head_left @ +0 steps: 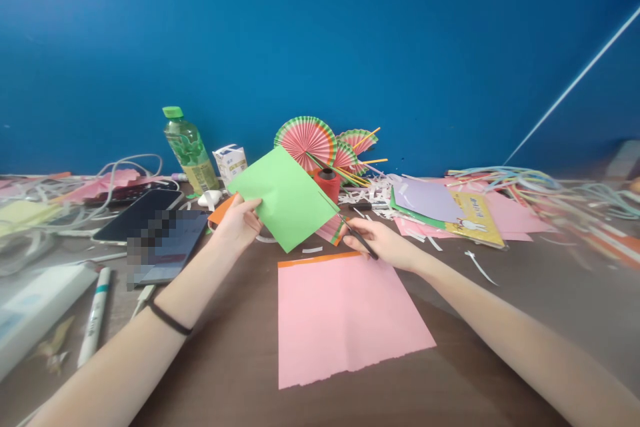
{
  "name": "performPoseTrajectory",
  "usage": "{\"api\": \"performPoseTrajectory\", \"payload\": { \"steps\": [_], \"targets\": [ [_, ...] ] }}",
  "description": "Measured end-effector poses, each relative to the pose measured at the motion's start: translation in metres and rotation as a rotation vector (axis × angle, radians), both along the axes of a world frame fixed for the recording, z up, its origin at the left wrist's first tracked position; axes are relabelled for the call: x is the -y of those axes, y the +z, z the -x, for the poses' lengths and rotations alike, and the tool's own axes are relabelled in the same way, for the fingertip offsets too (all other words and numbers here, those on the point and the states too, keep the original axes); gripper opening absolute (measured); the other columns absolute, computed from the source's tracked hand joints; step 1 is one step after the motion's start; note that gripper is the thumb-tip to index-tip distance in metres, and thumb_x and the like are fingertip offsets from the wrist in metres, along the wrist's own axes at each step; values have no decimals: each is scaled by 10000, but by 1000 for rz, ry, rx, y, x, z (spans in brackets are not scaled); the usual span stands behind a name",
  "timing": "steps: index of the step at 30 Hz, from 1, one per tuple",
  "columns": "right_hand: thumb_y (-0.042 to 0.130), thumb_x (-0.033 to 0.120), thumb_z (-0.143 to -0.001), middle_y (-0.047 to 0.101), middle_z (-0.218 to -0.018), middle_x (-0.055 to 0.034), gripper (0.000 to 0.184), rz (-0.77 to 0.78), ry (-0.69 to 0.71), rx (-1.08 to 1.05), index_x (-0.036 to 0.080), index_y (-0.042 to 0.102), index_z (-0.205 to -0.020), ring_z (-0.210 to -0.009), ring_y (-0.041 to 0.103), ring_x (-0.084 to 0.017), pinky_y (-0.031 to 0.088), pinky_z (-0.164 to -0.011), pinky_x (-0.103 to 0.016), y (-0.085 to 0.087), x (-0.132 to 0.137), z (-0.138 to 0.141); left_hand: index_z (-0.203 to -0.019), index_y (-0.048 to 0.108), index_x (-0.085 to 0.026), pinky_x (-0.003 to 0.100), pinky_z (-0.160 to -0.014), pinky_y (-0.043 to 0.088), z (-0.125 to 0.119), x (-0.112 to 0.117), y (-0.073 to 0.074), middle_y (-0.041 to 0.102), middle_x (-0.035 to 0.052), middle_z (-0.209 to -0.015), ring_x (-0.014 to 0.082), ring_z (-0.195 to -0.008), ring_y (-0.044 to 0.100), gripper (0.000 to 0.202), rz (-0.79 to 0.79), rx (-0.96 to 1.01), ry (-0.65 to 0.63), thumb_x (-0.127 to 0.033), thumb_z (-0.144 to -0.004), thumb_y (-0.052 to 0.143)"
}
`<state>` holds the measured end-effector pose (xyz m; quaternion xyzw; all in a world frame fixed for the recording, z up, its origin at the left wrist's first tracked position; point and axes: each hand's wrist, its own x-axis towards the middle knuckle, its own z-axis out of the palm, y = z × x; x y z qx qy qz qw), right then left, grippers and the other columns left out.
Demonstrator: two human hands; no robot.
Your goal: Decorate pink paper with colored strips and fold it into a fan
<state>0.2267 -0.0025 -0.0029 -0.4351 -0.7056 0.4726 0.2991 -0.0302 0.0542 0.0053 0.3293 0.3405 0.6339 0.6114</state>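
Observation:
My left hand [239, 223] pinches the left corner of a green sheet of paper [283, 197], which is raised off the table and turned like a diamond. At the sheet's right corner, my right hand [373, 237] grips a pair of scissors [361, 240] by dark handles. The blades lie along the paper's right edge; I cannot tell how far they are apart. Below both hands a pink sheet of paper [345, 320] lies flat, with an orange strip [313, 260] along its far edge and a ragged near edge.
Pleated paper fans [306, 140] stand by the blue wall, behind a red spool [327, 183]. To the left are a green-capped bottle [190, 150], a small carton [230, 161], a tablet [173, 247] and a marker [95, 313]. Papers and a yellow booklet [477, 220] lie right.

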Motion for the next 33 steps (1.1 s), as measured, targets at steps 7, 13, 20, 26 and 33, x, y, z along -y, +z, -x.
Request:
{"api": "performPoseTrajectory", "payload": {
  "steps": [7, 13, 20, 26, 33],
  "targets": [
    [587, 463, -728, 390, -563, 58, 329, -2, 2, -18, 159, 551, -849, -465, 334, -59, 334, -487, -225, 1, 0, 0, -1054, 538, -241, 187, -535, 510, 0, -1, -1, 689, -8, -842, 102, -626, 641, 434, 11, -2, 28, 30, -727, 451],
    [592, 477, -714, 378, -538, 56, 364, 1, -3, -26, 142, 585, -857, -506, 405, -82, 362, -525, -240, 1, -1, -1, -1116, 511, -249, 186, -553, 514, 1, -2, -3, 685, 2, -930, 103, -651, 647, 501, 6, 9, 27, 35, -706, 469],
    [603, 458, -710, 414, -540, 45, 375, -2, -17, -41, 139, 613, -908, -509, 414, -87, 367, -520, -242, -1, -2, -1, -1106, 523, -247, 191, -558, 521, 1, -3, -4, 691, 1, -907, 107, -658, 649, 487, -5, 22, 15, 32, -711, 468],
    [623, 406, -715, 368, -530, 59, 326, 2, -25, -47, 137, 620, -899, -455, 343, -57, 317, -437, -206, -2, -2, -2, -1101, 532, -242, 193, -570, 521, 0, -2, -2, 691, 2, -901, 113, -663, 651, 481, -6, 14, 20, 32, -710, 471],
    [628, 418, -706, 433, -574, 36, 337, 8, -45, -5, 145, 629, -904, -453, 349, -55, 316, -388, -187, -2, -2, -3, -1070, 546, -230, 183, -540, 512, 2, -3, -4, 692, 6, -888, 109, -652, 647, 455, -11, 13, 10, 29, -703, 477]
  ]
}}
